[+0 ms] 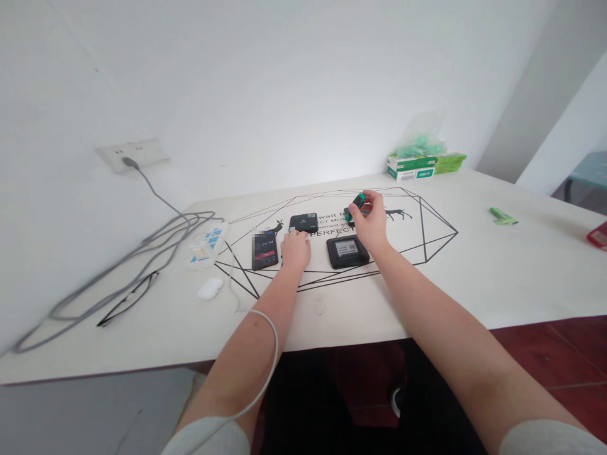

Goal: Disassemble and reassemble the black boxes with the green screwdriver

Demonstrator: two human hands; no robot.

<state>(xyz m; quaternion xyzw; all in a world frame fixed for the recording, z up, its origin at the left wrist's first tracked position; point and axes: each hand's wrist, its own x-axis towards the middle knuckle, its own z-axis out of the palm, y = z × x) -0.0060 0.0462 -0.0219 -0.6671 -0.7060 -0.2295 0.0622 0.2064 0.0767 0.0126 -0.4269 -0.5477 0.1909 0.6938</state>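
Note:
My right hand (373, 220) is closed around what looks like a green-and-black screwdriver (359, 201), raised over the table; its lower end is hard to make out. Below it lies a flat black square case (348, 251) with a white label facing up. My left hand (296, 250) rests on the table with fingers drawn together at the front edge of another black box (303, 222); what the fingertips hold, if anything, is hidden. Just left of that hand lies a phone (264, 249) with a lit screen. A dark object (349, 217) lies partly hidden behind my right hand.
Left on the white table (450, 284) are a white earphone case (210, 289), a clear box (206, 245), glasses (129, 299) and a grey cable (107, 287). A white cord (274, 335) crosses my left forearm. Green boxes (412, 163) stand at the back right; a green packet (503, 216) lies right.

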